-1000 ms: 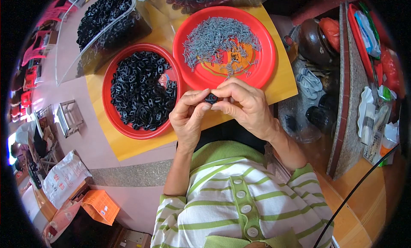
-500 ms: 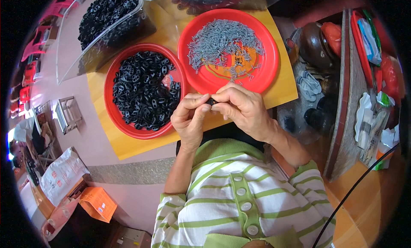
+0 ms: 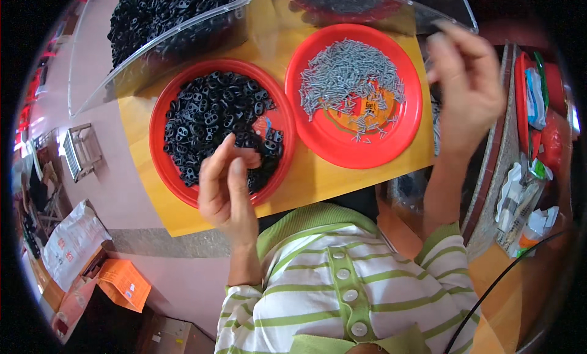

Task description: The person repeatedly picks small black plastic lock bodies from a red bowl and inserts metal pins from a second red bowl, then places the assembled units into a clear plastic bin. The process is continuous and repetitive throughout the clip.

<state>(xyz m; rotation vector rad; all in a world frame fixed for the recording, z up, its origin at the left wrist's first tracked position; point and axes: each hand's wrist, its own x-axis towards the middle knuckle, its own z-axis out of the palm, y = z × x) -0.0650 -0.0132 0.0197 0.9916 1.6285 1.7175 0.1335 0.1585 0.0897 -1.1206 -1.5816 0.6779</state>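
My left hand (image 3: 229, 186) hovers over the near side of a red plate (image 3: 158, 167), thumb and fingers apart, with nothing visible in it. Heaped on that plate are small black plastic pieces (image 3: 208, 115) with two holes each. To its right a second red plate (image 3: 351, 158) bears many short grey metal pins (image 3: 348, 70), like small screws. My right hand (image 3: 468, 88) is raised beyond this plate's right side, close to the corner of a clear bin (image 3: 455, 18). Motion blurs its fingers, so whether it holds anything is unclear.
A large clear bin (image 3: 183, 33) full of black pieces stands at the back left. Yellow board (image 3: 342, 186) lies under the plates. A speckled ledge (image 3: 489, 164) runs along the right, with bags and packets (image 3: 526, 189) past it. A small metal stool (image 3: 79, 149) stands at the left.
My hands have parted from their pinch around a small dark piece. The left moved left over the black pieces; the right swung up and to the right. The piece is no longer visible between them.
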